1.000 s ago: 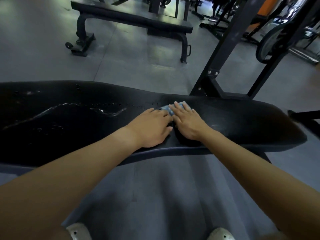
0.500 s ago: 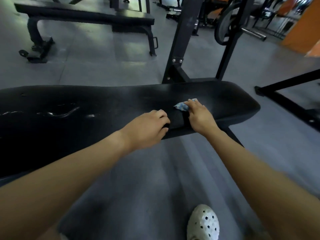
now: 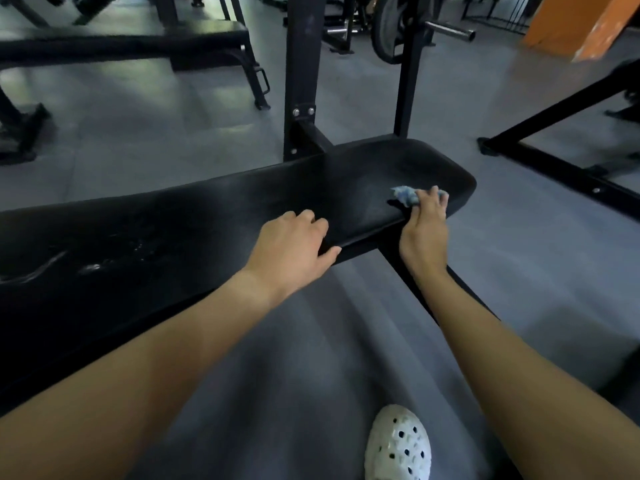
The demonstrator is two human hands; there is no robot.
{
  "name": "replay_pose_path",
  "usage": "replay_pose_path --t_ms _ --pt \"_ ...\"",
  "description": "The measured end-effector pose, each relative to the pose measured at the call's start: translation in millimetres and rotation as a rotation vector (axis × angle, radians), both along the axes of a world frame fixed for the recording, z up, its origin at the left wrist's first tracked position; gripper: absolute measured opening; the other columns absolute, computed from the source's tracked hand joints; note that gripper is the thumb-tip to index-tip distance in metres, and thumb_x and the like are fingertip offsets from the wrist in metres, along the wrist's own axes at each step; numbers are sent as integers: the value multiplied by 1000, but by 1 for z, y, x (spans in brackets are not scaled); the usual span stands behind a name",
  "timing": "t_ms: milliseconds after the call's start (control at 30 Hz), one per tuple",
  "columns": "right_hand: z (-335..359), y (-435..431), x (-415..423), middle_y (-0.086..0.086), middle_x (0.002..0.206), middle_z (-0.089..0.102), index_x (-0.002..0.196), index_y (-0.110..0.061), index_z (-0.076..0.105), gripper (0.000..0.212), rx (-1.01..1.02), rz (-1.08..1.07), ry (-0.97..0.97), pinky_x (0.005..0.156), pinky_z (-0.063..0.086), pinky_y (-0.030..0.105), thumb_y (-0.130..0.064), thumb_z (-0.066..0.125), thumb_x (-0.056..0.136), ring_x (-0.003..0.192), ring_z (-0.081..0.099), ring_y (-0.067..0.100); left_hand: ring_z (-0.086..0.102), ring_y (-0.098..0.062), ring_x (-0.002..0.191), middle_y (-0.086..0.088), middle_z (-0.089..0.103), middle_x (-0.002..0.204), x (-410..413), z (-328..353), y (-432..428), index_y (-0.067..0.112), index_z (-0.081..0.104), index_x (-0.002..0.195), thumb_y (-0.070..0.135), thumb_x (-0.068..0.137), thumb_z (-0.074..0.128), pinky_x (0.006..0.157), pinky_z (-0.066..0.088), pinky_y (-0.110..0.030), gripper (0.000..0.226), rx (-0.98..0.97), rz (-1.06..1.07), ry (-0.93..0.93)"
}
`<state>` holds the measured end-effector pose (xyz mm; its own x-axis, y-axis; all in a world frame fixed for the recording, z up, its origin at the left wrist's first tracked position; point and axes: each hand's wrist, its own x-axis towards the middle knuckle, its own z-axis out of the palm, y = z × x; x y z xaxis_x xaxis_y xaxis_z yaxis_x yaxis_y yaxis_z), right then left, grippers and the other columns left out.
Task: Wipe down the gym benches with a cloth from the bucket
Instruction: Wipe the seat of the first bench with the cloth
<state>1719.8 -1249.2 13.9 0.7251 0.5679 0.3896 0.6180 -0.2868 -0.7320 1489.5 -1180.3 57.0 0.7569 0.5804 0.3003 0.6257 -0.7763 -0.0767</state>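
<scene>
One cloth (image 3: 403,195), gripped under right hand (image 3: 424,233); left hand (image 3: 291,251) rests slack on bench (image 3: 173,237).

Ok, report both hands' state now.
Left hand: open, resting on the bench.
Right hand: holding the blue cloth on the bench.

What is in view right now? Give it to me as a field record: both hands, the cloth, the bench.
left hand: rests on the bench's near edge, holds nothing
right hand: holds the cloth against the pad
cloth: blue, bunched, near the pad's right end
bench: black pad, wet streaks at its left
floor: white shoe below the arms
background: second bench
</scene>
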Motion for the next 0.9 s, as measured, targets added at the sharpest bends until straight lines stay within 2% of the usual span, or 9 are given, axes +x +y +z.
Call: replay_pose_path --t_ms 67,133,167,267,367,533,600,667,900 --pt "5 7 3 8 160 25 128 -14 53 36 11 -85 46 109 43 39 -12 27 104 148 27 30 61 -18 91 4 62 104 1 -1 0 23 66 113 63 99 44 61 39 -30 48 14 7 -4" --pt "7 13 -6 12 168 7 146 -10 42 42 29 -169 158 102 21 11 -5 28 107 156 5 29 61 -18 87 3 63 101 2 -4 -2 22 67 109 61 99 46 59 38 -30 46 44 13 -19" --pt "6 15 -16 13 169 0 151 -10 35 44 63 -207 258 99 14 9 -5 27 108 156 1 28 61 -19 83 3 63 99 2 -5 -4 20 67 106 60 99 48 57 36 -30 44 63 15 -29" --pt "-8 15 -63 13 169 -5 160 -14 16 51 156 -220 413 107 19 17 -12 26 110 156 7 26 60 -20 74 1 63 90 2 -11 -10 18 69 99 55 98 55 52 32 -28 40 101 29 -48" --pt "-19 13 -84 7 170 -6 162 -18 5 55 205 -147 448 112 12 18 -19 25 111 157 0 22 60 -20 73 0 63 89 2 -13 -10 18 69 98 55 98 56 51 33 -28 39 122 32 -61" --pt "-4 21 -32 10 170 2 162 -16 10 53 213 -250 544 118 24 30 -20 23 111 156 9 23 60 -21 75 0 63 91 2 -14 -10 19 68 100 54 99 55 51 35 -28 38 139 42 -64" --pt "2 19 -13 8 170 2 162 -18 8 53 183 -284 557 109 25 23 -18 23 111 156 12 22 60 -21 76 -1 62 92 3 -17 -11 19 67 100 53 102 52 52 38 -30 38 138 46 -64" --pt "6 17 -3 6 170 4 162 -20 10 54 179 -317 580 102 29 23 -14 24 110 154 18 24 60 -22 78 -2 62 93 4 -19 -12 18 66 101 52 103 49 54 43 -31 38 129 48 -75" --pt "6 18 -85 13 169 -4 162 -14 7 56 169 -216 553 115 22 27 -10 26 109 156 2 27 60 -26 79 -5 61 93 4 -22 -15 15 64 99 47 103 53 58 51 -38 35 124 44 -111"
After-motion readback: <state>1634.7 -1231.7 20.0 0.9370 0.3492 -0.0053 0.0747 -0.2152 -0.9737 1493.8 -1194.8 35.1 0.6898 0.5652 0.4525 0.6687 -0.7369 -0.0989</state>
